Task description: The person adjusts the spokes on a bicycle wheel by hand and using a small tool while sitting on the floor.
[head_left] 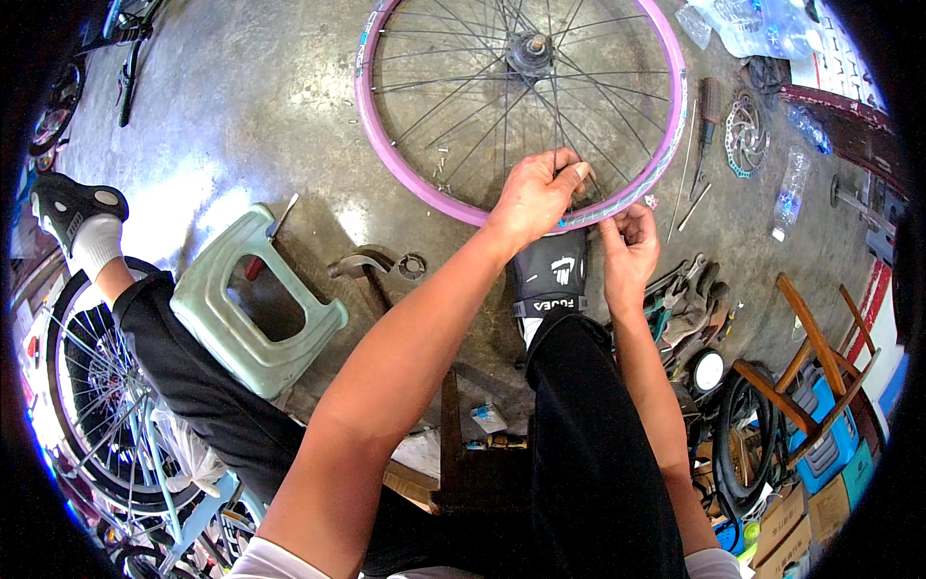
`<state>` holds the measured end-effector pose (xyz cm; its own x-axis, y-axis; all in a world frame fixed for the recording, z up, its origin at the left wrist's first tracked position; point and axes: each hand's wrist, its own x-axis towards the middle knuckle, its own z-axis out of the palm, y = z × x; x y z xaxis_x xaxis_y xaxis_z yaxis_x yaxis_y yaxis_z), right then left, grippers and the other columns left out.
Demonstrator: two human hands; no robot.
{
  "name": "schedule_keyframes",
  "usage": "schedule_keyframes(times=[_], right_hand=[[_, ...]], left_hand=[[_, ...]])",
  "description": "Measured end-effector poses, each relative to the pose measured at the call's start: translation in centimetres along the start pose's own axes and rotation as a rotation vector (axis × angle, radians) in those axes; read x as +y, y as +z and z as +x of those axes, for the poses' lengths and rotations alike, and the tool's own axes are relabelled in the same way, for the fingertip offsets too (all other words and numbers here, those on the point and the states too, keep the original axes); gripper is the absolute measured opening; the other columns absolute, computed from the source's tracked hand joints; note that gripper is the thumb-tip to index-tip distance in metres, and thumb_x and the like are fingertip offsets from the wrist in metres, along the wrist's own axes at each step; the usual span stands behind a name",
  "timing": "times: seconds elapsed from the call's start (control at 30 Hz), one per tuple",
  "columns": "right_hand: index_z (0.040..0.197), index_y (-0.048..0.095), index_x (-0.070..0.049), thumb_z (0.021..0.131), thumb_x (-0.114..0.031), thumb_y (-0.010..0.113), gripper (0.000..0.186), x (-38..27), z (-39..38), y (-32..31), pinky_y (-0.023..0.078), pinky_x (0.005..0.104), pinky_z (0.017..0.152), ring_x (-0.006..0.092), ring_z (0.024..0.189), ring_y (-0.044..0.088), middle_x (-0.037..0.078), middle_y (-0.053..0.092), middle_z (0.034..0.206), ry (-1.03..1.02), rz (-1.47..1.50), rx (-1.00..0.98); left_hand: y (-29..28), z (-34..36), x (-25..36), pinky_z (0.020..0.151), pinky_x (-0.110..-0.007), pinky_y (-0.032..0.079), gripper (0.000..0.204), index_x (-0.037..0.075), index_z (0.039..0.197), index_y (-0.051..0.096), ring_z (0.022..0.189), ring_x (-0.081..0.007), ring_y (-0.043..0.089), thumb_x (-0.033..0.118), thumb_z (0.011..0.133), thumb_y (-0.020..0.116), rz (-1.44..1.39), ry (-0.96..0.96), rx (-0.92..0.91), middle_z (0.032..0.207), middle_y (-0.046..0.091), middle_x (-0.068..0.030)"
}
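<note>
Pinches spoke with left hand; curls right hand at pink rim, cannot tell around what; has shoe between wrists, stool leftward, screwdriver rightward.

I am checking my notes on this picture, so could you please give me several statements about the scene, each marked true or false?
1. The left hand and the right hand are at the near side of the purple rim. True.
2. A brake disc lies to the right of the rim. True.
3. The right hand touches the disc. False: they are apart.
4. A plastic stool is left of the rim. True.
5. The stool is red. False: it is pale green.
</note>
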<state>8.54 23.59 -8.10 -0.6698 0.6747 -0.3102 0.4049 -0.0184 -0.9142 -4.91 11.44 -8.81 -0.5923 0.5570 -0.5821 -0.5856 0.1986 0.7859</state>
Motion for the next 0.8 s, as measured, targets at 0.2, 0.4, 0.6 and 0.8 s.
schedule_keyframes(times=[0.2,0.4,0.6,0.8], right_hand=[[0.096,0.063,-0.002,0.093,-0.003,0.074,0.011,0.9,0.4,-0.6,0.047,0.0238,0.074,0.008,0.078,0.055,-0.001,0.058,0.086,-0.056,-0.135,-0.012],[0.093,0.065,0.0,0.092,-0.005,0.075,0.011,0.2,0.2,-0.1,0.047,0.0257,0.074,0.0096,0.079,0.055,0.0,0.057,0.087,-0.019,-0.005,-0.011],[0.097,0.066,-0.002,0.093,-0.004,0.075,0.011,0.3,0.2,-0.3,0.048,0.0249,0.074,0.009,0.078,0.056,-0.002,0.06,0.086,-0.134,-0.195,0.016],[0.099,0.066,-0.001,0.092,-0.004,0.076,0.013,1.1,0.4,-0.2,0.048,0.0258,0.075,0.0096,0.079,0.056,0.0,0.06,0.089,-0.017,-0.023,0.016]], left_hand=[[0.0,0.1,0.0,0.063,-0.024,0.045,0.018,0.006,0.1,0.068,0.068,-0.005,0.052,0.021,0.106,0.061,0.021,0.003,-0.01,0.083,0.066,0.002],[0.0,-0.1,0.3,0.063,-0.024,0.045,0.019,0.005,0.099,0.068,0.068,-0.0052,0.052,0.022,0.106,0.06,0.02,-0.001,-0.004,0.082,0.065,0.0021],[-0.1,-0.2,0.6,0.063,-0.024,0.046,0.02,0.005,0.099,0.068,0.068,-0.0056,0.053,0.022,0.106,0.061,0.016,-0.01,-0.003,0.082,0.066,0.0015],[0.0,0.0,0.3,0.064,-0.024,0.046,0.02,0.005,0.099,0.068,0.069,-0.0055,0.053,0.022,0.106,0.06,0.032,0.009,-0.007,0.082,0.065,0.0019]])
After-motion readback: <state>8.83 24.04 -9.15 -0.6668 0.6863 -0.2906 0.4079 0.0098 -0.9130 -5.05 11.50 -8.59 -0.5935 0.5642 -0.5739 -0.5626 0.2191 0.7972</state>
